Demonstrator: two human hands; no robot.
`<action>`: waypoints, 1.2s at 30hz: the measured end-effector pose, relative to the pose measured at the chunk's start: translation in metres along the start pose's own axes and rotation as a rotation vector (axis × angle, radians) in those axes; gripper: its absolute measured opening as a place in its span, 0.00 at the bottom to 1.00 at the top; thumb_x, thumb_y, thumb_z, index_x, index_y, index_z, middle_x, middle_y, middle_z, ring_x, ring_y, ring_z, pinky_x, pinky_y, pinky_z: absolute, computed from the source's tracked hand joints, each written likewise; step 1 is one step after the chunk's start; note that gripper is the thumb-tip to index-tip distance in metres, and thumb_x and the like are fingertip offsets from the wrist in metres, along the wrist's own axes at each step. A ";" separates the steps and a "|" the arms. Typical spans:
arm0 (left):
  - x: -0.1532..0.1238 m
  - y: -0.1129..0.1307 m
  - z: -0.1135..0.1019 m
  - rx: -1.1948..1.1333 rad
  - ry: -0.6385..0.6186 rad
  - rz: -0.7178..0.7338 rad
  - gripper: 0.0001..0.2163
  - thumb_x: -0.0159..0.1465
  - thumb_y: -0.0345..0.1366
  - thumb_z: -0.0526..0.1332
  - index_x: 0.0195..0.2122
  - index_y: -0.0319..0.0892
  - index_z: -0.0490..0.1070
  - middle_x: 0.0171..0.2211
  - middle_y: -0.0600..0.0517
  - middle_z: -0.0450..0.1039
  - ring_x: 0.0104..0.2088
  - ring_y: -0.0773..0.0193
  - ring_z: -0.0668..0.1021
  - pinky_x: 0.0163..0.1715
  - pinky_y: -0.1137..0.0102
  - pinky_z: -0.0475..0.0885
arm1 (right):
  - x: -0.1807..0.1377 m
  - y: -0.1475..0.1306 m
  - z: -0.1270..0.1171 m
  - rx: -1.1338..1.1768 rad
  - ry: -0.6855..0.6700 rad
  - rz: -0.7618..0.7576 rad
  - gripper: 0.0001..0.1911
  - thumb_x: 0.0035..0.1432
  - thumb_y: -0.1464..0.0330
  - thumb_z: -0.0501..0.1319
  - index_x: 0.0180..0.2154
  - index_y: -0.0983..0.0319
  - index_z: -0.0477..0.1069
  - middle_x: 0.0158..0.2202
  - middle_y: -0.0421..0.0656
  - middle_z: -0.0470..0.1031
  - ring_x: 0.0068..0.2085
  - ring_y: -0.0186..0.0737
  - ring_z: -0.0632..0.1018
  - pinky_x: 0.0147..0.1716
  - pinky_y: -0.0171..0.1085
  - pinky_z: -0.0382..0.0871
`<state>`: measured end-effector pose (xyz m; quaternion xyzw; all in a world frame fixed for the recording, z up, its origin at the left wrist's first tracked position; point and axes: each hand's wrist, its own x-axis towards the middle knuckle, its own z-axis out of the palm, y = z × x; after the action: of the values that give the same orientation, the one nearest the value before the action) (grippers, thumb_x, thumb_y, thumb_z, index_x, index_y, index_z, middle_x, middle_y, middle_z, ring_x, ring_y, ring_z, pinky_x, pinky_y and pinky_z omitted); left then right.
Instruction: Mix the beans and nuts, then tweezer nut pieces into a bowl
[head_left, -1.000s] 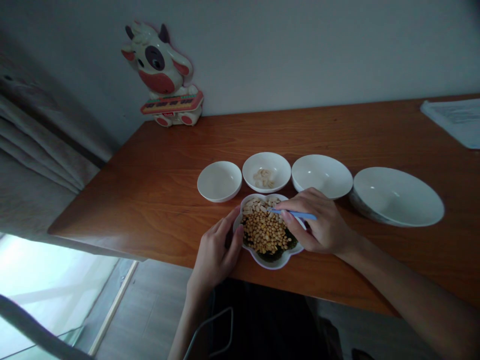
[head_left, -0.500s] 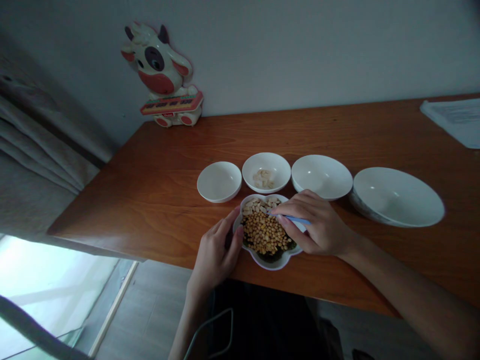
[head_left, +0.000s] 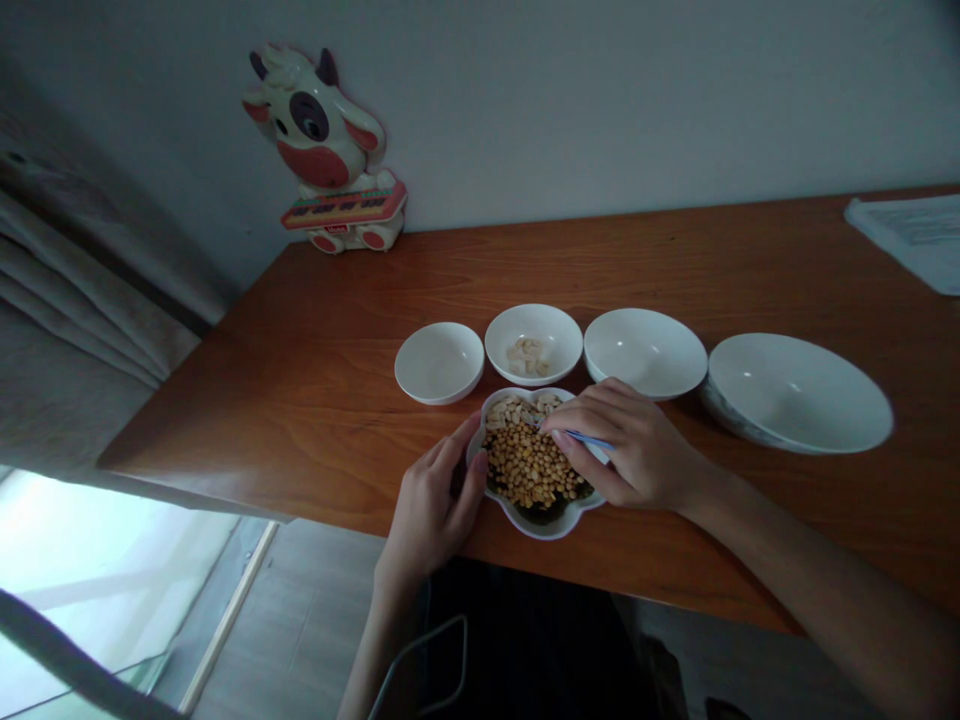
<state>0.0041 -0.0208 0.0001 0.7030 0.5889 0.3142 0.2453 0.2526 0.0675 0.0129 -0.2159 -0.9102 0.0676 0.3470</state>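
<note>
A white flower-shaped bowl (head_left: 551, 530) stands near the table's front edge. It holds pale flat seeds (head_left: 514, 411) at the back, yellow beans (head_left: 529, 465) in the middle and small dark green grains (head_left: 544, 514) in front. My left hand (head_left: 433, 497) grips the bowl's left rim between thumb and fingers. Over the bowl's right side, my right hand (head_left: 630, 445) pinches slim blue tweezers (head_left: 589, 439), their tips low by the border of pale seeds and beans. My fingers partly cover the tips, so I cannot tell if they hold anything.
Behind stand an empty small bowl (head_left: 440, 365), a bowl (head_left: 551, 320) with a few pale seeds, a larger bowl (head_left: 645, 350) and a big bowl (head_left: 799, 390) at right. A cow toy (head_left: 326, 150) sits at back left, papers (head_left: 911, 235) at far right.
The tweezers have shifted slightly in my right hand, with less of their blue rear end showing. My left hand and the bowls stay in place.
</note>
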 end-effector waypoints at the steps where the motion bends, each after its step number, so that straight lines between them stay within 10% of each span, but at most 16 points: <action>1: 0.000 0.000 0.000 0.001 0.002 0.000 0.20 0.76 0.39 0.54 0.67 0.43 0.63 0.61 0.45 0.75 0.59 0.56 0.79 0.58 0.64 0.74 | 0.000 0.000 0.000 -0.002 -0.005 0.006 0.09 0.64 0.74 0.59 0.46 0.59 0.70 0.39 0.42 0.81 0.37 0.40 0.77 0.40 0.43 0.65; 36: 0.000 -0.001 0.001 0.012 0.018 0.020 0.20 0.75 0.38 0.55 0.67 0.43 0.64 0.61 0.45 0.75 0.59 0.56 0.79 0.57 0.64 0.75 | -0.001 0.000 0.000 -0.008 0.003 0.024 0.08 0.64 0.74 0.60 0.45 0.60 0.71 0.38 0.42 0.80 0.38 0.41 0.76 0.42 0.44 0.65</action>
<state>0.0039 -0.0206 -0.0015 0.7076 0.5859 0.3192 0.2326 0.2532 0.0671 0.0130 -0.2283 -0.9072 0.0676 0.3468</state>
